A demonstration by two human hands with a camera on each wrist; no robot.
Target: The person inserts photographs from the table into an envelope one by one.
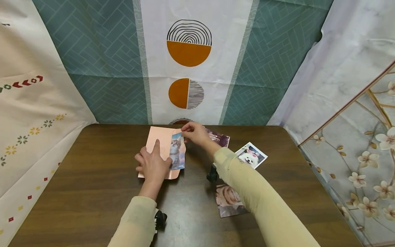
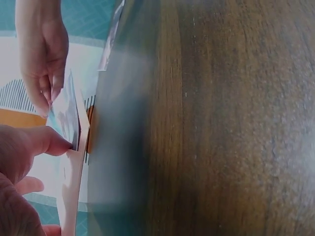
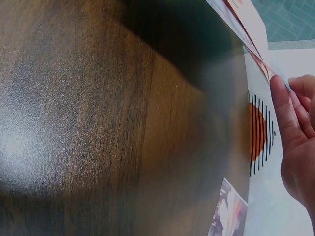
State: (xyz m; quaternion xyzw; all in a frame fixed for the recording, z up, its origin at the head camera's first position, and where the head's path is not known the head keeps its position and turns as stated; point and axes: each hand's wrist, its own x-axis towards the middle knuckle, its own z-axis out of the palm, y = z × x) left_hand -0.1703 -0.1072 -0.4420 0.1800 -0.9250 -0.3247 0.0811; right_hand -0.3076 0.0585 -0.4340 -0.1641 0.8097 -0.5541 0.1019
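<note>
A pale pink envelope (image 1: 160,139) lies toward the far side of the wooden table. A kitten photo (image 1: 177,151) sits at its right side, over the open flap and partly at the envelope's mouth. My left hand (image 1: 152,164) rests on the envelope with the index finger extended; in the left wrist view its thumb (image 2: 56,142) presses at the mouth, beside the photo's edge. With thumb and fingertips, my right hand (image 1: 197,134) pinches the photo's upper right corner. The right wrist view shows that right hand (image 3: 298,115) at the corner, close to the envelope's edge.
To the right lie more photos: a dark purplish one (image 1: 219,137) behind the right wrist, a white dog one (image 1: 251,156), and a brownish one (image 1: 228,197) partly hidden by the right sleeve. A patterned curtain (image 1: 197,68) hangs behind the table (image 1: 92,192).
</note>
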